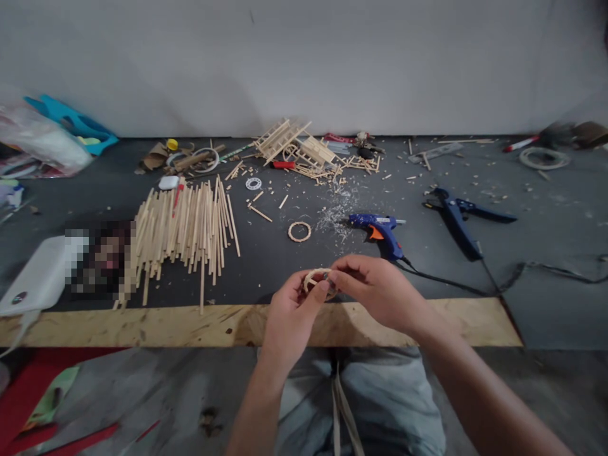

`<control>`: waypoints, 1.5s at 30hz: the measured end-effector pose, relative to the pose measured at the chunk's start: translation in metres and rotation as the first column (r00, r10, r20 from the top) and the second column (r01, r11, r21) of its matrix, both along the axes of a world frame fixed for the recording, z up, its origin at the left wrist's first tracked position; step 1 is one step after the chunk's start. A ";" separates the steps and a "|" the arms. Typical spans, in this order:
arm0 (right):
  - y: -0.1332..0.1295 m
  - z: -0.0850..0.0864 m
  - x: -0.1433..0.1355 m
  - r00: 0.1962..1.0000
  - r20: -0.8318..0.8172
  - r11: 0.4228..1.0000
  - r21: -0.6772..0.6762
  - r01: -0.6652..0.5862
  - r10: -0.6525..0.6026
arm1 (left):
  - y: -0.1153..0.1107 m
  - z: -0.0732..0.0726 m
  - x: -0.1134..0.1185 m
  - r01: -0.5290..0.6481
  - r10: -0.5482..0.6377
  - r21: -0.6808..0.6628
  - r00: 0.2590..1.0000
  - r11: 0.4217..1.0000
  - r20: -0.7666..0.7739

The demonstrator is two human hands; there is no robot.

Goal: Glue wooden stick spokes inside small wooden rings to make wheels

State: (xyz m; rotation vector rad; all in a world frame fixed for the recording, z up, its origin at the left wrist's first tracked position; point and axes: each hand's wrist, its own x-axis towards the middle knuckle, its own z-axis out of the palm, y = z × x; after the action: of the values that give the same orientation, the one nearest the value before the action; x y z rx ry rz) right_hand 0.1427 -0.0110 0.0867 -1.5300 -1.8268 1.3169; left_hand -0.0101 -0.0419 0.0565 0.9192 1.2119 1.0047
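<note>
Wall and table: a plain grey wall stands behind a dark table (285,266) with a wooden near edge.
Stick pile: many thin wooden sticks (185,228) lie on the left, well apart from the hands.
Glue guns: one blue glue gun (380,231) lies just beyond the hands; a second glue gun (458,218) lies farther right.
Hands: the left hand (289,316) and the right hand (375,285) meet at the near edge, fingers closed together on one small ring (317,278).
Spare ring: another ring (299,231) lies flat on the table, beyond the hands.
Advice: I think a light pinch on both sides is best, so the thin ring keeps its round shape.
</note>
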 end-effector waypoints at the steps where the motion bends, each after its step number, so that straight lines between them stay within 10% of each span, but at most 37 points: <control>1: 0.000 -0.001 0.000 1.000 -0.020 1.000 -0.003 0.010 -0.010 | 0.000 -0.001 0.001 0.002 -0.002 -0.016 1.000 1.000 0.022; 29: -0.008 -0.009 -0.005 0.968 -0.218 0.993 -0.036 0.116 -0.121 | 0.000 -0.006 0.005 -0.074 0.079 -0.038 0.981 0.997 0.178; 40: -0.002 -0.015 0.007 0.851 -0.504 0.930 -0.364 -0.055 -0.147 | 0.000 -0.009 0.001 -0.048 0.064 -0.097 0.982 0.994 0.176; 45: -0.001 -0.014 0.011 0.806 -0.514 0.914 -0.398 0.078 -0.293 | 0.000 -0.010 0.000 -0.107 0.122 -0.099 0.980 0.989 0.160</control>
State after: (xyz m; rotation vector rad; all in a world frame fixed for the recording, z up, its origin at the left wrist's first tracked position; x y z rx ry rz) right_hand 0.1538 -0.0116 0.0724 -1.2425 -1.0700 1.8321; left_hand -0.0098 -0.0423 0.0462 0.6875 1.1700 1.0874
